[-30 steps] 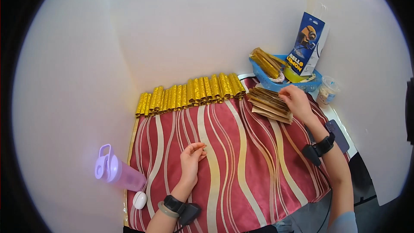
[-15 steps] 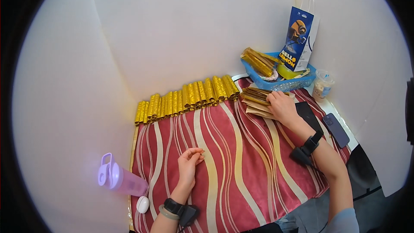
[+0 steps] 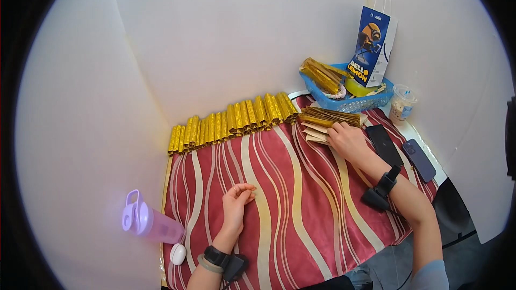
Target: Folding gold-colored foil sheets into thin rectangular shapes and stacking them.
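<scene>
My right hand (image 3: 348,140) is at the near edge of a stack of gold foil paper (image 3: 336,116), fingers curled and closed on the edge of the sheets. Tan paper sheets (image 3: 317,135) fan out under the gold ones, beside my fingertips. Over the middle of the striped cloth my left hand (image 3: 235,204) is held with thumb and fingertips pinched together, and nothing shows between them. Rolled gold paper tubes (image 3: 231,121) lie piled in a long row along the back edge of the cloth.
A blue basket (image 3: 349,106) at the back right holds more gold paper and a blue paper bag (image 3: 370,45). Beside it stand a plastic cup (image 3: 402,104), a black phone (image 3: 384,145) and a dark blue phone (image 3: 419,160). A purple bottle (image 3: 153,223) and white case (image 3: 178,254) are at left.
My right hand has drawn back from the top of the gold stack to its near edge, uncovering more of the sheets and the black phone. My left hand stays put.
</scene>
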Demonstrator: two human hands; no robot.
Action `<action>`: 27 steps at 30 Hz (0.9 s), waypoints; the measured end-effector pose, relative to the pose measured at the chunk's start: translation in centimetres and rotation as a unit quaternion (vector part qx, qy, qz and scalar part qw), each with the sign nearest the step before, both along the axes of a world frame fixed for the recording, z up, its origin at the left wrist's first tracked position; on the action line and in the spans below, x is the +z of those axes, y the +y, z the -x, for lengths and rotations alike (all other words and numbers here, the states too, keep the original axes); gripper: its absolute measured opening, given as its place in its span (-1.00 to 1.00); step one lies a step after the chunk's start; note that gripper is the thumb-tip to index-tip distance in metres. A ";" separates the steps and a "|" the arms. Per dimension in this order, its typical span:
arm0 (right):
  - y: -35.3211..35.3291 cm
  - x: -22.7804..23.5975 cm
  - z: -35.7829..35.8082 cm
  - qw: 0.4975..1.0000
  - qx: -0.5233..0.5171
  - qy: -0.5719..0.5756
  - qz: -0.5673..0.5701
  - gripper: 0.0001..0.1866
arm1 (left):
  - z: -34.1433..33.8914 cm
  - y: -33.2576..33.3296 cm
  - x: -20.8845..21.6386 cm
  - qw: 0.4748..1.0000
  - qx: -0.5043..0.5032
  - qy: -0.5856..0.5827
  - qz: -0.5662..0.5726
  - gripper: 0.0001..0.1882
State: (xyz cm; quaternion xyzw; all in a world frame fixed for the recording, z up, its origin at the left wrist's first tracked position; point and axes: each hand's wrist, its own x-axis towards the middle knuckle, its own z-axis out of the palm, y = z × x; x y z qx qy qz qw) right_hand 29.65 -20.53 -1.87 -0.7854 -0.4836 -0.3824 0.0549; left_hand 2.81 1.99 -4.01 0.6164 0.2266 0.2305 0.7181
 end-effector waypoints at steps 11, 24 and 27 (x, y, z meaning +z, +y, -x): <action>-0.1 -0.4 -0.5 0.996 0.007 0.075 -0.037 -0.88 | 0.2 0.0 0.1 1.000 -0.009 0.004 -0.006 -0.86; 5.1 0.8 9.9 0.933 0.299 0.192 0.053 -0.92 | 0.3 -1.9 2.3 0.839 0.061 -0.072 -0.535 -0.46; 4.8 0.1 10.7 0.906 0.312 0.270 0.099 -0.91 | 0.2 -0.5 1.2 0.809 -0.072 -0.028 -0.582 -0.59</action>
